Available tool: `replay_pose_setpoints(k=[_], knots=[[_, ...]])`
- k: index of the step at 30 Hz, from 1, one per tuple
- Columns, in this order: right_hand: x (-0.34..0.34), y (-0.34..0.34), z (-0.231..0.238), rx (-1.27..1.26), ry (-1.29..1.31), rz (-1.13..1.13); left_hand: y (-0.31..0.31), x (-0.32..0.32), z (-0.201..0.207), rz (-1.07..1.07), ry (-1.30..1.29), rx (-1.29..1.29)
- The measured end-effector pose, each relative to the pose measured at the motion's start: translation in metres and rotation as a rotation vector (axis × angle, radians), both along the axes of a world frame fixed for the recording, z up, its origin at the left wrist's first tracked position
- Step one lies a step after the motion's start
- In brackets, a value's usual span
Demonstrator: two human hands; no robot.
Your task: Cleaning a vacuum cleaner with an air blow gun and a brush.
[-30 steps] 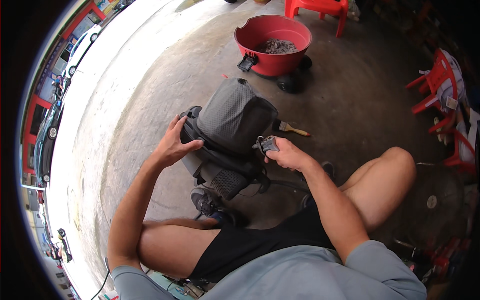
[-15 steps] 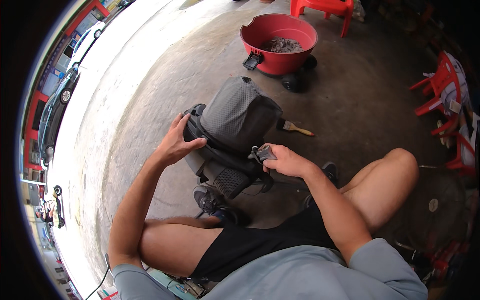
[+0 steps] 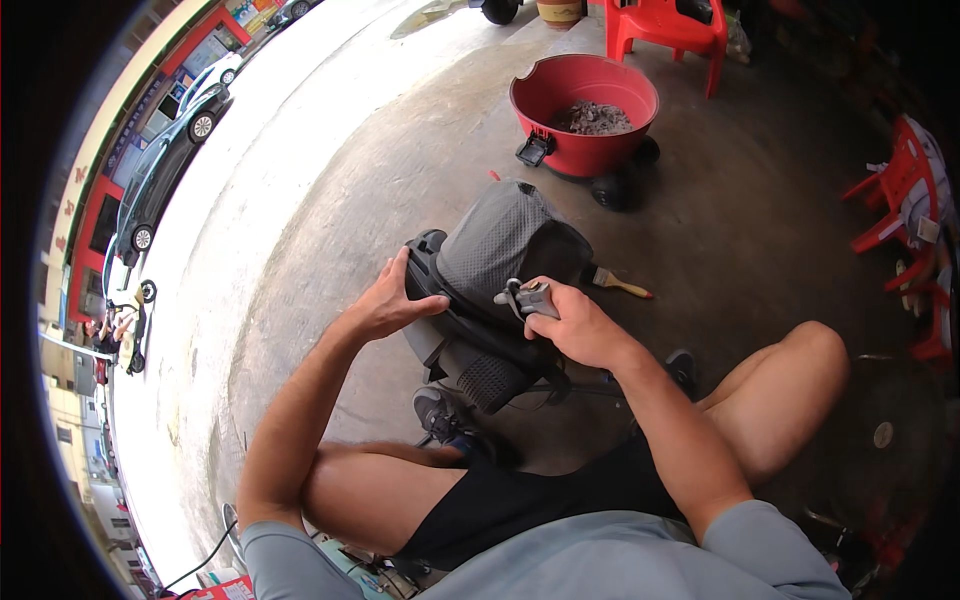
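A vacuum cleaner's motor head (image 3: 470,325) stands tilted on the floor in front of me, with a grey cloth filter (image 3: 495,235) over its upper end. My left hand (image 3: 393,302) rests on the black rim with fingers spread and thumb out, steadying the left side. My right hand (image 3: 585,328) is closed round a small grey air blow gun (image 3: 538,299), its nozzle pointing left in front of the filter's lower edge. Whether the nozzle touches the cloth I cannot tell. A dark hollow shows on the filter's right side.
The red vacuum drum (image 3: 585,150), on black casters, holds grey debris (image 3: 597,118). A paintbrush (image 3: 625,285) lies right of the filter. Red plastic chairs stand behind (image 3: 668,28) and at the right (image 3: 905,190). My shoe (image 3: 437,412) is near the motor head. Cars are parked outside at left.
My right hand has moved the blow gun farther from me, closer to the filter cloth. My left hand stays on the rim. The whole view has shifted slightly.
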State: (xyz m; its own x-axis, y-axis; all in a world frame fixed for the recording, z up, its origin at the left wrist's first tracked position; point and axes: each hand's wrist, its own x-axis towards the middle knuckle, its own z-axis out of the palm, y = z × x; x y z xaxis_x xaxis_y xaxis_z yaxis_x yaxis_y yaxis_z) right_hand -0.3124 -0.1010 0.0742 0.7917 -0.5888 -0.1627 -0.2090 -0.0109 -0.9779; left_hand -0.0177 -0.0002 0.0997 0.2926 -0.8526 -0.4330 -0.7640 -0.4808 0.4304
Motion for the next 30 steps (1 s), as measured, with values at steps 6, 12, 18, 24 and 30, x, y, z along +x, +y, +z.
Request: replay_pose_setpoints(k=[6,12,18,24,30], knots=[[-0.001,-0.061,0.007,-0.230,-0.135,-0.631,-0.001,-0.004,-0.001,-0.057,-0.021,0.022],[0.000,-0.010,0.004,0.052,-0.242,0.134,0.007,0.004,-0.036,0.063,0.060,-0.039],[0.006,0.010,-0.012,-0.018,-0.303,0.136,0.002,-0.039,-0.045,0.281,-0.212,-0.082],[-0.008,0.020,0.015,0.008,-0.200,0.324,0.002,-0.076,-0.042,0.546,-0.423,-0.195],[-0.010,0.018,-0.003,-0.024,-0.093,0.084,0.016,-0.069,-0.058,0.628,-0.400,-0.394]])
